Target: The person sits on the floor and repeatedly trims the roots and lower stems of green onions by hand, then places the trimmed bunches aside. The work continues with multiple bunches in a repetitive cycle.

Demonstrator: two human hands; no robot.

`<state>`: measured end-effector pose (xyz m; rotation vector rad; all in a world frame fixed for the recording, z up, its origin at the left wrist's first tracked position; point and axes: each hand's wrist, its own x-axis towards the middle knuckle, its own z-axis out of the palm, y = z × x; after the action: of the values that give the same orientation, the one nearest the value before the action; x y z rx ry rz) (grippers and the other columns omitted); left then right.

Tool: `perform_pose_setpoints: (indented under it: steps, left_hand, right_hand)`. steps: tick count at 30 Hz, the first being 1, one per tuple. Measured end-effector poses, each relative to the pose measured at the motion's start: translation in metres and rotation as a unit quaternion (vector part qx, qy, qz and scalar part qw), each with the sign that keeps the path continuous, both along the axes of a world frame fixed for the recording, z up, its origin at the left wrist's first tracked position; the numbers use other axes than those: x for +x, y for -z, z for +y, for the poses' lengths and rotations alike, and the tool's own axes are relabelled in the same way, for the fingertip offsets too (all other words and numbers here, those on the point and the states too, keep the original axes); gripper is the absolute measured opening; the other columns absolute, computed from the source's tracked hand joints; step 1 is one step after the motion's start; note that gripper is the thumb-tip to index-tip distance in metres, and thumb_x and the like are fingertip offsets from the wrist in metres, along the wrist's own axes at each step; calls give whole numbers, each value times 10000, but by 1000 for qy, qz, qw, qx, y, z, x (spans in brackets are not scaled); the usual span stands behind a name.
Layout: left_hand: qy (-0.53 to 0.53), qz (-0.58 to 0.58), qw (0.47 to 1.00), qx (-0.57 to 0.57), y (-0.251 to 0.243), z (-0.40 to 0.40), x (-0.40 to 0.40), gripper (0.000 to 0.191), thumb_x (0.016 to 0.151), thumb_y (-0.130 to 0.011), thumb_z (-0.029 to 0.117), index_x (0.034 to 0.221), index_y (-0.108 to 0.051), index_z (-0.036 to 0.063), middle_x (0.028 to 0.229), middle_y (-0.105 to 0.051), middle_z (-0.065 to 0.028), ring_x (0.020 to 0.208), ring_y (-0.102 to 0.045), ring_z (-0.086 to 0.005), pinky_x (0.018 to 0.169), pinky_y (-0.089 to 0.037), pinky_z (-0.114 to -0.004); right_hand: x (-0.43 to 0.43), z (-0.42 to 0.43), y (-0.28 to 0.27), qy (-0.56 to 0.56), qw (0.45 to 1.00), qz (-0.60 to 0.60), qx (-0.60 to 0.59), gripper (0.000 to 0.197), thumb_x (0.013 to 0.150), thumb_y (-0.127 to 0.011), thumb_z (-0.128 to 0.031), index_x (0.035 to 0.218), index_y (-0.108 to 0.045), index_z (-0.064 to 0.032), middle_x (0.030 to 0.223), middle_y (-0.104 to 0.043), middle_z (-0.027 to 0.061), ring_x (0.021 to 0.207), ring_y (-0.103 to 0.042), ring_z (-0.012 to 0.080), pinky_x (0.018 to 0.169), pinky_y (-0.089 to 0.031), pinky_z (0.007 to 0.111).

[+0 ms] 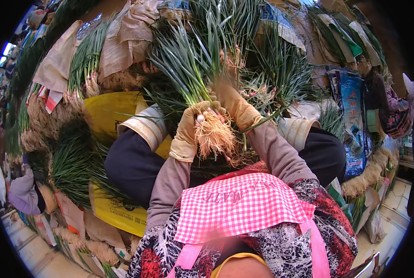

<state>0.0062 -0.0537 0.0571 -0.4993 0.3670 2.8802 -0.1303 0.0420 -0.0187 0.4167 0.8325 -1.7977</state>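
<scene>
A bunch of green onions point(214, 135) with pale bulbs and long stringy roots is held in front of my lap, leaves pointing away from me. My left hand point(187, 127), in a tan rubber glove, wraps the bunch from the left just above the bulbs. Gloved the same way, my right hand point(238, 106) closes on the stalks from the right, its fingers partly blurred. Loose onions point(259, 88) with tangled roots lie just beyond my right hand. More onions with roots point(233, 158) hang or lie below the bunch; which of the two is unclear.
Yellow printed sacking point(120, 219) lies at my left under a heap of green leaves point(71, 160). Tied bundles point(88, 69) and brown sacking point(127, 38) stand ahead. A blue printed sack point(354, 121) is at the right. Other people point(24, 191) sit at both sides.
</scene>
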Motion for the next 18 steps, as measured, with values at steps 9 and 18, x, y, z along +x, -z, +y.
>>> perform_pose_setpoints:
  steps: [9, 18]
  left_hand:
    - [-18, -85, 987, -134, 0, 8, 1, 274, 842, -578, 85, 1083, -539, -40, 909, -640, -134, 613, -575, -124, 502, -483, -212]
    - [-19, -53, 987, -148, 15, 10, 2, 270, 827, -588, 108, 1063, -568, -22, 930, -641, -130, 795, -625, -217, 727, -535, -340]
  right_hand:
    - [-9, 47, -53, -108, 966, 170, 163, 222, 866, -626, -237, 956, -623, -34, 682, -584, 3, 600, -533, 84, 449, -374, 204]
    - [15, 9, -30, 21, 983, -52, 172, 217, 962, -401, -225, 924, -563, -85, 698, -596, 76, 499, -518, 148, 411, -428, 256]
